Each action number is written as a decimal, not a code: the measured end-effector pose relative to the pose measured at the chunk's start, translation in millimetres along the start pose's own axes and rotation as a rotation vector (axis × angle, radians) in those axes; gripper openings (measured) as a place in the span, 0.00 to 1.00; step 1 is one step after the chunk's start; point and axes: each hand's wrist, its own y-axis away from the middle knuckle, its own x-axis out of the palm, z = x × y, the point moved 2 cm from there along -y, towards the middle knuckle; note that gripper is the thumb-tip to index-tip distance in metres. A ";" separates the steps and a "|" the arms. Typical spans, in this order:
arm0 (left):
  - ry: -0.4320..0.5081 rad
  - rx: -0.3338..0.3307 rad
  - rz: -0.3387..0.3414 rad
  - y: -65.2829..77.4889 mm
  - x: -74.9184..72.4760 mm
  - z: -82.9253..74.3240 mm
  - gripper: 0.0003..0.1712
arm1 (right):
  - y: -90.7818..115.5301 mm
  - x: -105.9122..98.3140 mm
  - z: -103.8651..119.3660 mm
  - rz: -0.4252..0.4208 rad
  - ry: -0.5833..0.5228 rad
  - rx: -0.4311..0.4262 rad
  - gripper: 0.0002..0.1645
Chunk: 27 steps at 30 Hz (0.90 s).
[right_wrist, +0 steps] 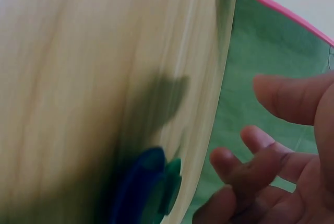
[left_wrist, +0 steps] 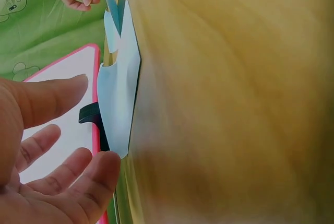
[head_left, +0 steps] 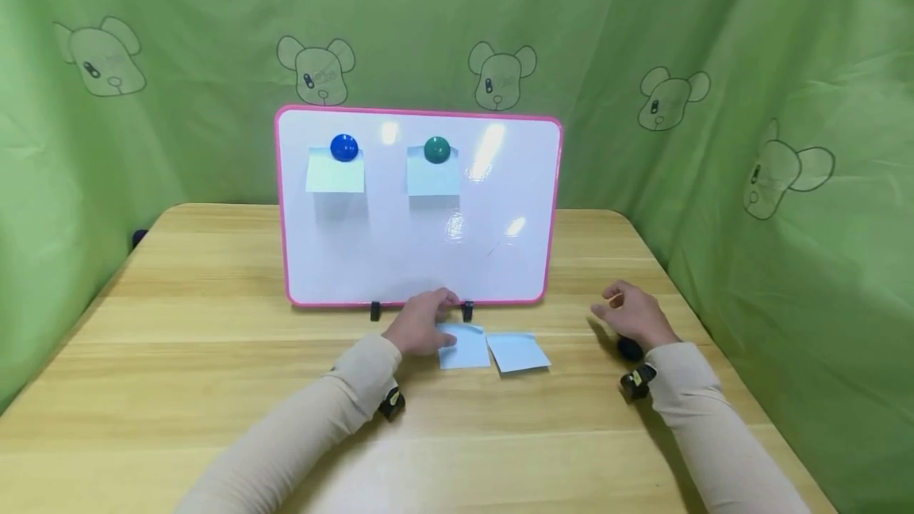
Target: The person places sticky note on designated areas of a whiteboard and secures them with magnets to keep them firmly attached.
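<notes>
Lying just beside the left hand (head_left: 421,325) — relaxed, loosely spread — is a blue note (head_left: 468,350).

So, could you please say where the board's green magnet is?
In the head view, the green magnet sits high on the whiteboard, right of the blue magnet, over a blue note.

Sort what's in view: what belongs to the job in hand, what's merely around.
Likely job things:
whiteboard
pale note under blue magnet
blue note under green magnet
left loose note
right loose note
blue disc, green disc near right hand

Probably just around:
green curtain
wooden table
wrist cameras
</notes>
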 end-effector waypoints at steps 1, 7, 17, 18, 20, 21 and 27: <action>-0.008 0.003 0.000 0.2 0.7 0.3 0.33 | 1.0 -0.8 -0.9 0.000 0.003 -0.001 0.29; -0.065 0.057 0.001 0.6 4.6 2.1 0.36 | 7.4 -6.4 -6.3 0.042 0.040 -0.013 0.28; -0.133 0.054 -0.004 -1.5 5.0 0.9 0.25 | 9.7 -12.5 -17.8 0.117 0.062 0.000 0.34; -0.145 0.048 0.002 -1.7 5.2 1.0 0.22 | 9.2 -12.4 -19.3 0.119 0.062 0.003 0.34; -0.160 0.034 0.017 -1.3 5.3 0.5 0.20 | 8.2 -11.5 -22.3 0.126 0.054 0.012 0.34; -0.168 0.031 0.022 -1.2 5.5 0.6 0.19 | 7.8 -11.0 -23.3 0.129 0.047 0.017 0.33; -0.163 0.006 0.038 -0.8 7.5 1.4 0.22 | 5.5 -5.5 -28.3 0.120 0.011 0.022 0.31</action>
